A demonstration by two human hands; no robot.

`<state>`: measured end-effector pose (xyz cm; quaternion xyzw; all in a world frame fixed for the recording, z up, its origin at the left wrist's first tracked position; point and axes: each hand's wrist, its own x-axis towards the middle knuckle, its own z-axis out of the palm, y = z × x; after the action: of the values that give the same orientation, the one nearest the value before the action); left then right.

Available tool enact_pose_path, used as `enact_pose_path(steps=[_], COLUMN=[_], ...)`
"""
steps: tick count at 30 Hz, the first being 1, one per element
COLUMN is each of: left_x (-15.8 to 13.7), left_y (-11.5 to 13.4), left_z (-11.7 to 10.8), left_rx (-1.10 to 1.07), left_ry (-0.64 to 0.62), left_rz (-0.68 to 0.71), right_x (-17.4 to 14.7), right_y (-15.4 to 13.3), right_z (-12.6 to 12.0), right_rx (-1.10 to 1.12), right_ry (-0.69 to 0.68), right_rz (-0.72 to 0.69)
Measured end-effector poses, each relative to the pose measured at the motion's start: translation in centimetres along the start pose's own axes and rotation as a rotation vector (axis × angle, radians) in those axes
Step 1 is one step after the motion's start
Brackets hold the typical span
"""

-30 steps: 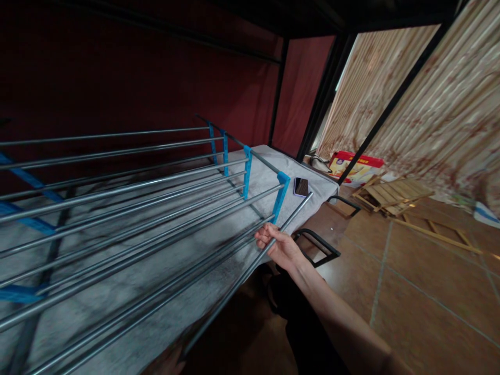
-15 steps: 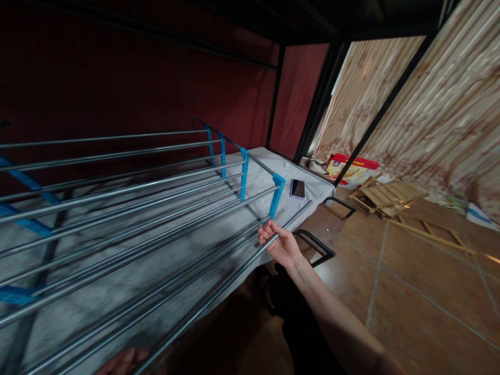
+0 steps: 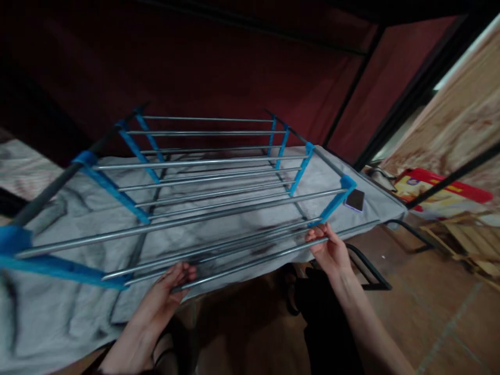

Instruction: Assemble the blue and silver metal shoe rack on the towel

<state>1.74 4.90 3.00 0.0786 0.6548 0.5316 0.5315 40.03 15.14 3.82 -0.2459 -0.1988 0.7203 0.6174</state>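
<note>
A rack of grey metal tubes with blue plastic side brackets (image 3: 300, 169) lies across a grey-covered bed (image 3: 363, 182). In front of its nearest bars, a loose metal tube (image 3: 250, 264) runs at a slant over the bed's edge. My left hand (image 3: 170, 286) has its fingers curled around the tube's near end. Further along, my right hand (image 3: 330, 252) closes on the same tube, below the right front bracket (image 3: 338, 200). The tube's far end sticks out past my right hand.
A phone (image 3: 354, 200) lies on the bed right of the rack. Black metal handles or legs (image 3: 377, 285) jut from the bed's side. A red and yellow box (image 3: 441, 190) and wooden slatted pieces (image 3: 464, 237) lie on the tiled floor. Dark posts frame the bed.
The view has swung left, so the rack's left side shows. My left hand has come into full view on the tube's near end. My right hand keeps its hold on the tube.
</note>
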Motion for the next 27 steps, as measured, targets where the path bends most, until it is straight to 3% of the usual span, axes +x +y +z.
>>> enact_pose_path(steps=[5,17,27], left_x=[0.2,0.7,0.5], left_y=[-0.6,-1.5,-1.8], left_z=[0.0,-0.4,-0.4], left_rx=[-0.156,-0.175,-0.175], left_ry=[-0.051,-0.097,-0.166], left_rz=[0.007,0.071,0.136], right_x=[0.5,0.6,1.0], right_y=[-0.2,-0.2,-0.1], right_z=[-0.4,-0.6,-0.1], right_rx=[-0.049,-0.099,-0.067], right_ry=[0.045,0.136,0.083], right_rz=[0.021,-0.006,0.002])
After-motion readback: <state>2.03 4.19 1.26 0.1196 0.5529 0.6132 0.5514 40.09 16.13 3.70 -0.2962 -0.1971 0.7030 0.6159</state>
